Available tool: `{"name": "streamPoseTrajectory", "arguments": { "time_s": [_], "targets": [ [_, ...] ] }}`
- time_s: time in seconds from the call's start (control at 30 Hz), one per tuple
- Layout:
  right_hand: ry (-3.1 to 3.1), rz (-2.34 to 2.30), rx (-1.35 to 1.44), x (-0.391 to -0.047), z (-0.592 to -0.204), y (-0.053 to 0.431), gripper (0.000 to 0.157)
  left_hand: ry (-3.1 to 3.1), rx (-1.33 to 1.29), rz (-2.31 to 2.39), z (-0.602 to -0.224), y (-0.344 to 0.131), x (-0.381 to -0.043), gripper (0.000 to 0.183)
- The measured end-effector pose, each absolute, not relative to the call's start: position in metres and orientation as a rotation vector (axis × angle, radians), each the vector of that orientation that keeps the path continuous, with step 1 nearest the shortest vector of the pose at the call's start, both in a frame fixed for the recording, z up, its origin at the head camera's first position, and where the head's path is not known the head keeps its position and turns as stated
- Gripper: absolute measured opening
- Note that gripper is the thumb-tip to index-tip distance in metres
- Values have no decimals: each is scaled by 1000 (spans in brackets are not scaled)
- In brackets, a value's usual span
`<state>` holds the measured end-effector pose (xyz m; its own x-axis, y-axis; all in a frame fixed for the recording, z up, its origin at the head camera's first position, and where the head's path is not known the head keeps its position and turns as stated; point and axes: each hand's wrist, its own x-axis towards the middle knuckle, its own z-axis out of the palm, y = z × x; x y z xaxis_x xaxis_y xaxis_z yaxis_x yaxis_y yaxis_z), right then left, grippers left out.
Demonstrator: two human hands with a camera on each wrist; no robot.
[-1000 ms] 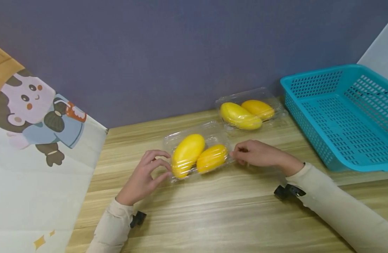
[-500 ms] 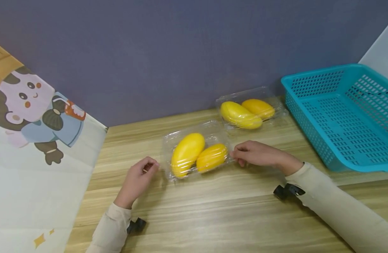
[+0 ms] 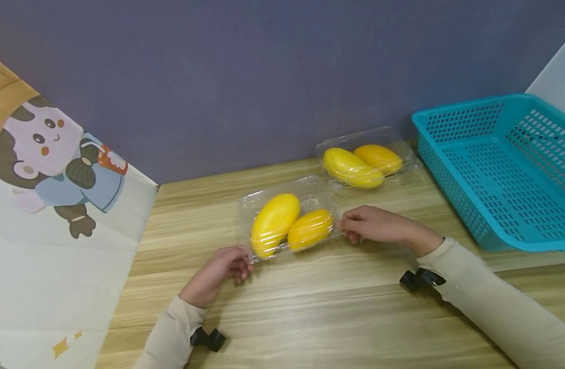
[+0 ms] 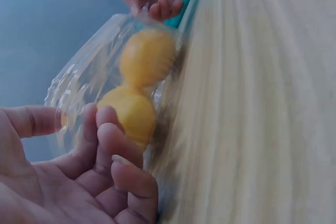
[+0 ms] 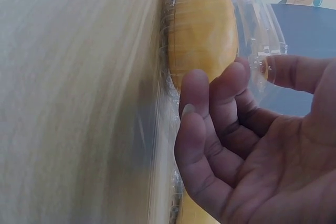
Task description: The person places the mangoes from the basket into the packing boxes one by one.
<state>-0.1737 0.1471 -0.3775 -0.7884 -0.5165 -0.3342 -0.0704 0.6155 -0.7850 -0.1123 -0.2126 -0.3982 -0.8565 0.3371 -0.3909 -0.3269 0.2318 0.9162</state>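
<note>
A clear plastic clamshell box [image 3: 310,187] holding two yellow mangoes [image 3: 275,218] lies on the wood-grain table in the head view. At its near left corner my left hand [image 3: 222,269] pinches the plastic edge, thumb on one side and fingers on the other in the left wrist view. My right hand [image 3: 374,224] pinches the right edge of the same box; the right wrist view has the thumb against the clear rim and the other fingers [image 5: 194,87] bent beside a mango. The lid looks down over the fruit; whether it is latched I cannot tell.
A second clear clamshell box [image 3: 335,141] with two yellow mangoes stands behind, against the blue-grey wall [image 3: 245,87]. To the right is a turquoise perforated basket [image 3: 457,205]. A white panel with a cartoon figure [image 3: 86,179] borders the left side.
My left hand first drew back from the box with its fingers closing, then came forward to the near left corner and took the edge. My right hand and the boxes stay about where they were.
</note>
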Motion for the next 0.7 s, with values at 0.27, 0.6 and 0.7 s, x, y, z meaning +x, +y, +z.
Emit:
{"name": "streamPoseTrajectory", "arguments": {
  "time_s": [0.27,0.6,0.7],
  "targets": [
    [2285,-1103,-453,-173,-380,148,34,2003,-24,1693,-402,-206,-111,22],
    [2272,-1112,-446,-174,-381,147,34,1970,-15,1703,-406,-205,-111,22],
    [2270,-1115,-445,-174,-381,147,34,1961,4,1707,-406,-206,-112,21]
  ]
}}
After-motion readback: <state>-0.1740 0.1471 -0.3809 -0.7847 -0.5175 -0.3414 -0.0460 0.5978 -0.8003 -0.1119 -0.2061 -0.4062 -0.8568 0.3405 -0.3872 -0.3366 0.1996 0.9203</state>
